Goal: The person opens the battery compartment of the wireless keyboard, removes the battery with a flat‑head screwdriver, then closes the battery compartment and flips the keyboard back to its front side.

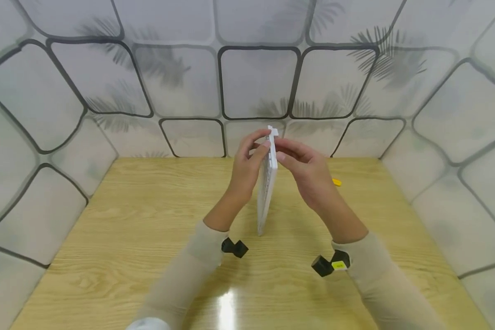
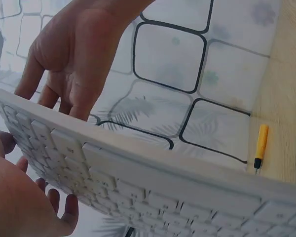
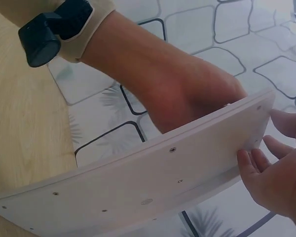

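A white keyboard (image 1: 267, 188) stands on its long edge, nearly edge-on in the head view. Its keys face left. My left hand (image 1: 247, 162) grips it near the far end, thumb at the upper edge. On the other side, my right hand (image 1: 307, 169) touches the back close to that end with bent, relaxed fingers. The right wrist view shows the keyboard's flat back (image 3: 128, 182) with several small screws and a round mark. Keys (image 2: 103, 177) fill the face in the left wrist view; a small white piece juts out at the top.
A screwdriver with a yellow handle (image 2: 262, 144) lies on the wooden table (image 1: 148, 220), to the right of the right hand. Patterned cloth walls (image 1: 257, 82) close off the back and both sides. Dark camera mounts (image 1: 235, 247) sit on both wrists.
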The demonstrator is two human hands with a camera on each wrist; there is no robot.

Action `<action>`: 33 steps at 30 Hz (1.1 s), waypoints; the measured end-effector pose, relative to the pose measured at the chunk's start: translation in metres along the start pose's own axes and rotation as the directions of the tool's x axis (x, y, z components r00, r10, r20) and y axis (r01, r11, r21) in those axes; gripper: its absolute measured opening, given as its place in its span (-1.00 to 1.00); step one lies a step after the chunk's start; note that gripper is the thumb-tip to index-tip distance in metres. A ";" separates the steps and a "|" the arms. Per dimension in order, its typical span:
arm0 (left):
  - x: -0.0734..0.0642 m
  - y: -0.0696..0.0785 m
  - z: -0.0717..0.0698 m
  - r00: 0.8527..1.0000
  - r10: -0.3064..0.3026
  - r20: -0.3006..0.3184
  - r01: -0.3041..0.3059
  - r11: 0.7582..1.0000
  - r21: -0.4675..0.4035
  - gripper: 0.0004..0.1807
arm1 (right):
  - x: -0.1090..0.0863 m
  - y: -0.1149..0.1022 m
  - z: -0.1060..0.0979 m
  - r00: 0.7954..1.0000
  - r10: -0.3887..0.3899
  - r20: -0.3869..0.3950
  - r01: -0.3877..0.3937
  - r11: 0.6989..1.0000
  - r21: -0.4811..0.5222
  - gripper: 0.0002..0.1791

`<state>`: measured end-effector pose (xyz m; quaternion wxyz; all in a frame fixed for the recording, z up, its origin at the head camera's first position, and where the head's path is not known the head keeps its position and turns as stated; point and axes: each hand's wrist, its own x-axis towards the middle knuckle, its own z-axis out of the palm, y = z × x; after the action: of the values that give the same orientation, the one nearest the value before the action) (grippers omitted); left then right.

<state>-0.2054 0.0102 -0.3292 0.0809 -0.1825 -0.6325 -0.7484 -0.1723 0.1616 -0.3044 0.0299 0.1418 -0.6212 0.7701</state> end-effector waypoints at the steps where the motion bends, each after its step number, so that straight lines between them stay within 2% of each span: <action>1: 0.001 0.002 -0.004 1.000 -0.003 0.015 0.003 1.000 0.015 -0.60 | 0.000 0.003 0.001 1.000 0.005 0.001 -0.005 1.000 0.002 -0.58; 5: 0.001 0.011 -0.024 0.998 -0.011 0.060 0.008 0.999 0.046 -0.61 | 0.000 0.020 0.010 0.998 0.060 0.009 -0.060 0.998 -0.009 -0.55; 10: -0.001 0.018 -0.052 0.996 -0.047 0.079 0.043 0.998 0.049 -0.61 | 0.000 0.046 0.021 0.991 0.129 0.033 -0.127 0.991 -0.052 -0.54; 19: -0.012 0.029 -0.091 0.993 -0.097 0.070 0.090 0.991 0.095 -0.57 | -0.008 0.082 0.037 0.978 0.207 0.033 -0.201 0.970 -0.140 -0.50; 23: -0.016 0.033 -0.110 0.988 -0.142 0.067 0.133 0.983 0.126 -0.56 | -0.013 0.097 0.042 0.974 0.225 0.026 -0.214 0.954 -0.207 -0.50; 26: -0.020 0.037 -0.127 0.981 -0.186 0.058 0.175 0.971 0.164 -0.55 | -0.015 0.111 0.044 0.980 0.198 0.025 -0.182 0.937 -0.299 -0.52; 29: -0.024 0.040 -0.141 0.972 -0.230 0.048 0.216 0.955 0.206 -0.55 | -0.016 0.124 0.042 0.984 0.176 0.022 -0.153 0.906 -0.394 -0.54; 33: -0.027 0.039 -0.156 0.965 -0.256 0.051 0.238 0.944 0.228 -0.55 | -0.020 0.134 0.038 0.980 0.198 -0.003 -0.176 0.863 -0.473 -0.56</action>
<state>-0.1930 -0.1522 -0.3245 -0.0191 -0.1213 -0.7319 -0.6703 -0.1761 0.0969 -0.4289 -0.0254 0.0871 -0.8009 0.5919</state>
